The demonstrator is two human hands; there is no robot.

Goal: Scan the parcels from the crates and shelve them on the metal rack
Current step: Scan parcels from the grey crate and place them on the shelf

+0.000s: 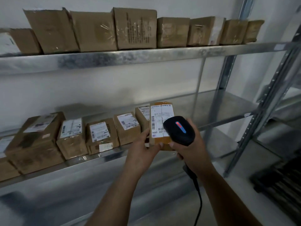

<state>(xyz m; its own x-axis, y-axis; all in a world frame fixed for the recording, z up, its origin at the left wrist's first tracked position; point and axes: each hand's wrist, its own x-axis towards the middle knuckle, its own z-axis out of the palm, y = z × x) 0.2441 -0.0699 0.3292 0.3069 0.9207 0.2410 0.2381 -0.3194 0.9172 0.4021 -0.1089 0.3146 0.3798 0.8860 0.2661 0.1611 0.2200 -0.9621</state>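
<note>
A brown cardboard parcel (158, 123) is gripped upright by the left hand (143, 152); a black plastic scanner (179, 130), gripped by the right hand (195, 152), is poised over its label.

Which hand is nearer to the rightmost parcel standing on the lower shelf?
Left. The left hand holds a parcel just beside that rightmost parcel; the right hand, gripping the scanner, is farther right, past the held parcel.

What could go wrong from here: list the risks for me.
1. The left hand grips the parcel only by its lower end; it could tip or slip.
2. The scanner in the right hand covers part of the label; the scan may fail.
3. The cable hangs below the right hand and might snag.
</note>
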